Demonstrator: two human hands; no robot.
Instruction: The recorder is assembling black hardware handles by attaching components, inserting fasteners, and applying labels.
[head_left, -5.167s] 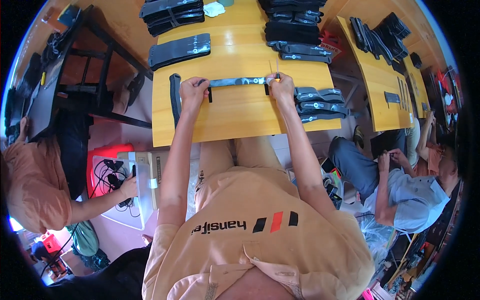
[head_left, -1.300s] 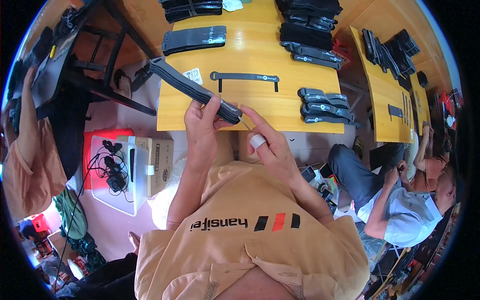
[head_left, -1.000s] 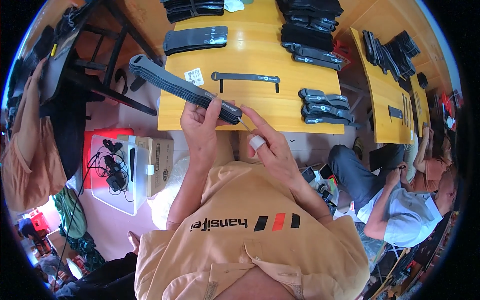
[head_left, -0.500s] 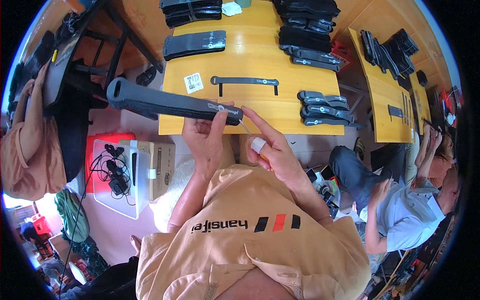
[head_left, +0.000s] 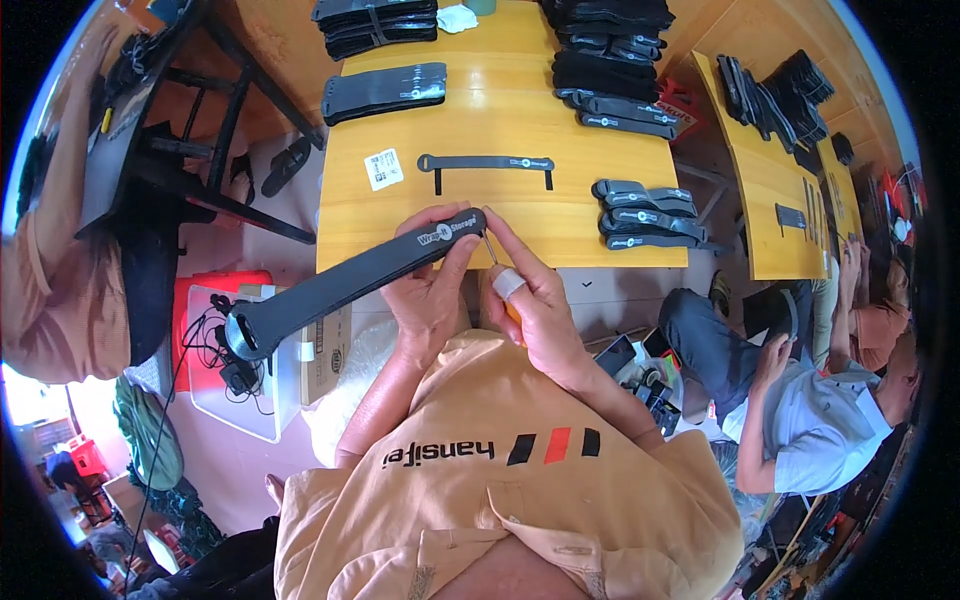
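My left hand (head_left: 425, 310) grips a stack of long dark-grey straps (head_left: 350, 275) near its printed end, above the table's near edge. The looped end slants down to the left, over a plastic bin. My right hand (head_left: 545, 320), with white tape around one digit, is closed on a thin-shafted tool with an orange handle (head_left: 514, 313). The metal shaft points up at the strap stack's right end; whether it enters the straps I cannot tell. Beyond my hands, a single strap (head_left: 480, 162) lies across two short black strips, beside a white label (head_left: 383, 169).
Strap piles stand on the yellow table (head_left: 350, 220): one flat stack (head_left: 385, 93) at left, folded bundles (head_left: 648, 215) at right. A clear bin (head_left: 275, 430) with cables sits lower left. Other people sit on both sides; a second table (head_left: 765, 230) stands right.
The strap stack has swung, its looped end dropping toward me and its printed end rising slightly. Its printed face now turns more upward. The tool stays close to that end.
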